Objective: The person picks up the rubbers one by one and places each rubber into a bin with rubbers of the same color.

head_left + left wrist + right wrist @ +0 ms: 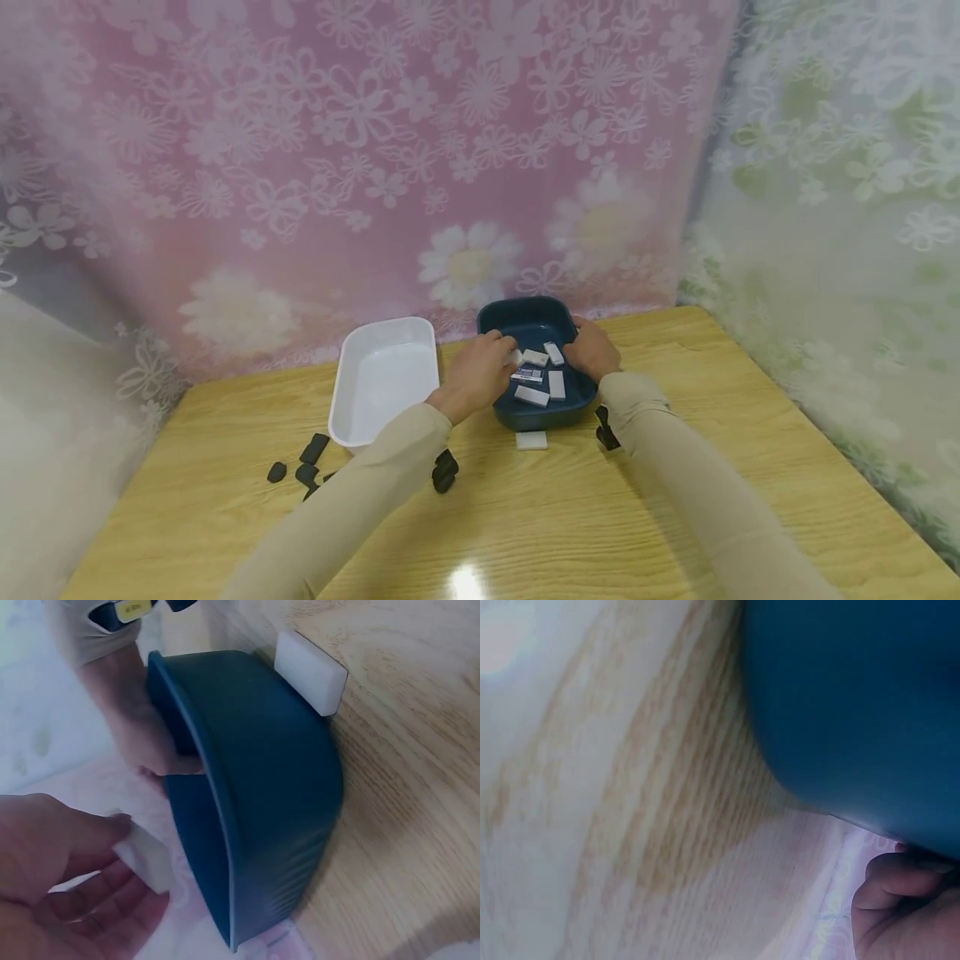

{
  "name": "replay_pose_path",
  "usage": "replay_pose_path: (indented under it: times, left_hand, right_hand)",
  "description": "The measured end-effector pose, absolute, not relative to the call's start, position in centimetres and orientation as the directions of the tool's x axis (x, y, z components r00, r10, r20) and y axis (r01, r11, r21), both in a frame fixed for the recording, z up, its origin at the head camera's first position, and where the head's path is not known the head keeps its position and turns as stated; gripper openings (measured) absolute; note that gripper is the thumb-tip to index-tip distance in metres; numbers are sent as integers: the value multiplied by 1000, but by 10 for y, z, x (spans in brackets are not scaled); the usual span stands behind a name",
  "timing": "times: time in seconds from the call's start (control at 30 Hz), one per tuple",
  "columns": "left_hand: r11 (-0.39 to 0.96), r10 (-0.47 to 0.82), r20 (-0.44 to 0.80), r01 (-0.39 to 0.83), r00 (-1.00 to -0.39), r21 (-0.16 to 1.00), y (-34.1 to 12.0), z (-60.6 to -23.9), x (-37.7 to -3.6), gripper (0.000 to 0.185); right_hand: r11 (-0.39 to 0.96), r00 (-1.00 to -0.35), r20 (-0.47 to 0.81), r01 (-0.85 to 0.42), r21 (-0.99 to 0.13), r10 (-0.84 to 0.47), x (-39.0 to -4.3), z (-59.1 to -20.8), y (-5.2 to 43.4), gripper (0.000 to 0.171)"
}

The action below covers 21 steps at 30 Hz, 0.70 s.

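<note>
The left hand point(52, 877) pinches a white eraser point(146, 859) (light, firm, likely grippy; best held by its long edges) while the right hand point(592, 350) curls its fingers over the blue tray's point(525, 321) right rim.

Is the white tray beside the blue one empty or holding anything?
Empty. In the head view the white tray shows only its bare bottom, while the white blocks lie in the blue tray next to it.

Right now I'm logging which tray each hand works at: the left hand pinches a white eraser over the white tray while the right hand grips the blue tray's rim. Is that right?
Not quite. The left hand pinches the white eraser over the blue tray, not the white tray; the head view shows it. The right hand does grip the blue tray's rim.
</note>
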State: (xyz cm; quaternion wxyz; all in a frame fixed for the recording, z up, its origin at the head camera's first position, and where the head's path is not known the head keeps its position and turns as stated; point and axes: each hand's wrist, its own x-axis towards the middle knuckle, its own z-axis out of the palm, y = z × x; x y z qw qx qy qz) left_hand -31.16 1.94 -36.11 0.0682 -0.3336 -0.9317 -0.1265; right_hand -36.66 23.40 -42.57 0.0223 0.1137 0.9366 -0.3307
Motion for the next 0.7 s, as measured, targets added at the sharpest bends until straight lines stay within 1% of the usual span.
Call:
replay_pose_path:
  times: [0.2, 0.47, 0.7]
  left_hand:
    - [749, 616, 173, 640, -768, 172, 38, -371, -324, 30]
    - [770, 592, 127, 605, -796, 204, 54, -386, -344, 24]
    - [767, 597, 112, 606, -795, 211, 60, -399, -352, 22]
  right_hand:
    - [760, -972, -124, 235, -606, 202, -367, -426, 236, 63]
    - [763, -974, -100, 222, -607, 204, -367, -426, 238, 63]
    - [755, -972, -95, 227, -615, 214, -366, -428, 235, 63]
